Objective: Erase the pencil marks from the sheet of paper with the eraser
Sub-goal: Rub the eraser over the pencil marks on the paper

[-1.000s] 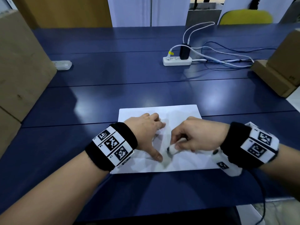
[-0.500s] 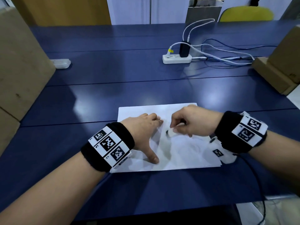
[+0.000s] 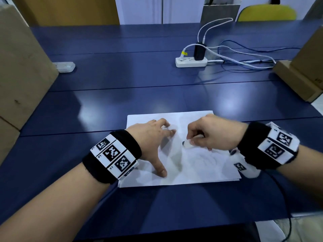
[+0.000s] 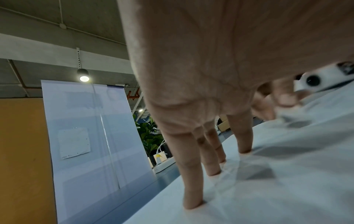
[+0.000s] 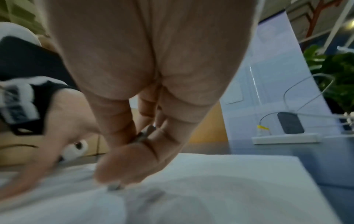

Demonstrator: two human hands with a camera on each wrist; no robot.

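A white sheet of paper [image 3: 197, 170] lies on the blue table, with faint pencil marks [image 3: 208, 158] right of its middle. My right hand [image 3: 209, 135] pinches a small white eraser [image 3: 187, 144] whose dark tip touches the sheet near its centre. In the right wrist view the curled fingers [image 5: 134, 159] press the eraser tip [image 5: 114, 187] onto the paper [image 5: 229, 189]. My left hand [image 3: 153, 140] lies on the sheet's left half with fingers spread and straight. In the left wrist view its fingertips [image 4: 193, 201] stand on the paper [image 4: 277, 189].
A white power strip [image 3: 191, 62] with a black charger and several cables lies at the back right. Cardboard boxes stand at the left [image 3: 19, 81] and right [image 3: 302, 75] edges. A small white device [image 3: 64, 67] lies at the back left. A yellow chair [image 3: 267, 13] stands behind the table.
My right hand with the eraser has moved away from me across the sheet, from near its front part to its middle. My left hand has stayed pressed on the paper.
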